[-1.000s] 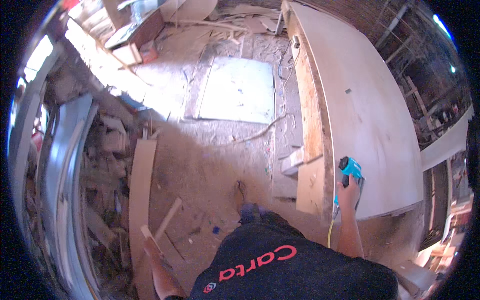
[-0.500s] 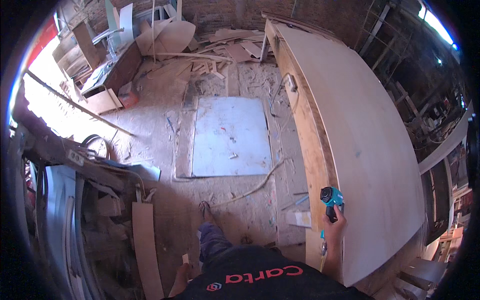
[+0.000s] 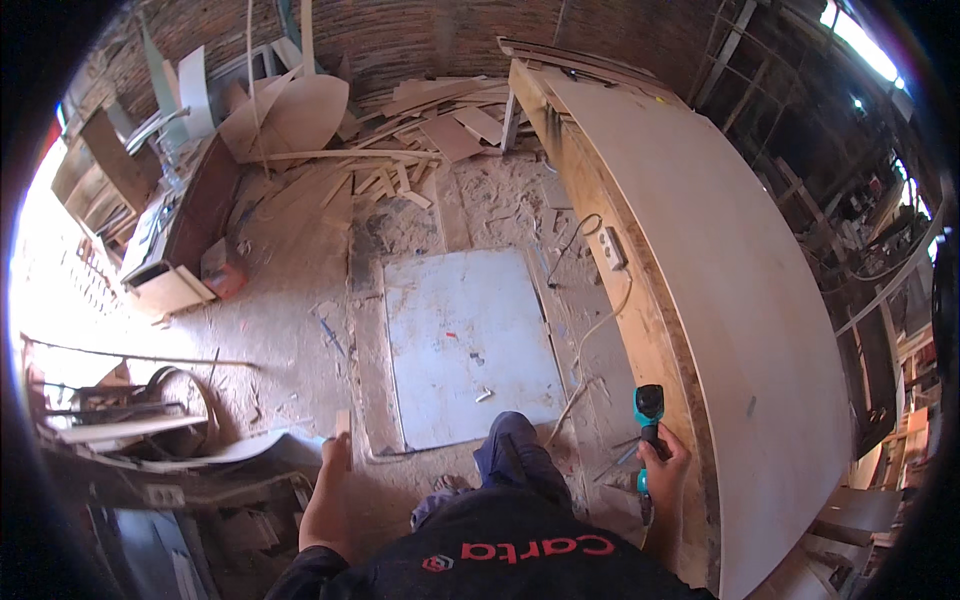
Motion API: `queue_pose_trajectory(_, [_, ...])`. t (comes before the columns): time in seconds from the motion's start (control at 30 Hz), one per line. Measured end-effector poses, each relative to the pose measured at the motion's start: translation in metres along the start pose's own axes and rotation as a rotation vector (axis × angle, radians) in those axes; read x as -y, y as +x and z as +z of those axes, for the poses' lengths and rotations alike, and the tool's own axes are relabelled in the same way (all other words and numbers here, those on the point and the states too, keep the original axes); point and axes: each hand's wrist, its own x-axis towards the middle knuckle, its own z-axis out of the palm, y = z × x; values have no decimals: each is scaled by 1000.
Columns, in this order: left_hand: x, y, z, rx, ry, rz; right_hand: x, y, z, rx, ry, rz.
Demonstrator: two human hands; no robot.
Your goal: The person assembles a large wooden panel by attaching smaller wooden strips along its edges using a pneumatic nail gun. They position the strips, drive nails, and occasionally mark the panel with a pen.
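Observation:
My right hand (image 3: 665,460) is wrapped round the handle of a teal-and-black nail gun (image 3: 649,402), held upright beside the near part of the long workbench. Part of the tool below the handle is hidden by my fingers. Out to the left, my left hand (image 3: 336,452) grips a small strip of wood (image 3: 343,424), which sticks up past the fingers above the floor. A large pale plywood sheet (image 3: 715,270) covers the bench top, to the right of the nail gun.
A power strip (image 3: 612,248) is fixed to the bench side, its cable trailing across the floor. A whitish panel (image 3: 465,340) lies flat ahead of my feet. Wood offcuts (image 3: 400,180) are heaped by the back wall. A rounded board (image 3: 310,118) leans at the back left.
I have stepped forward, so the floor panel sits lower in view. My left hand with the wood strip has swung forward and up. The nail gun stays in my right hand, now nearer the bench side.

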Motion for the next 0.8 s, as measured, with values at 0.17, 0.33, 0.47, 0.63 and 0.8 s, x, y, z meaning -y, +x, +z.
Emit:
queue_pose_trajectory(0.17, [-187, 37, 40, 181, -149, 129, 33, 102, 56, -8, -71, -7])
queue_pose_trajectory(0.33, [-248, 90, 79, 278, -235, -122, 101, 264, 105, -2, -41, -50])
queue_pose_trajectory(0.47, [-302, 73, 84, 376, -220, 43, 151, 377, 129, -39, -40, -153])
queue_pose_trajectory(0.63, [-352, 138, 77, 357, -278, -59, 223, 503, 169, -96, -212, -282])
queue_pose_trajectory(0.8, [-442, 240, 83, 126, -362, -258, 255, 591, 217, -215, -214, -159])
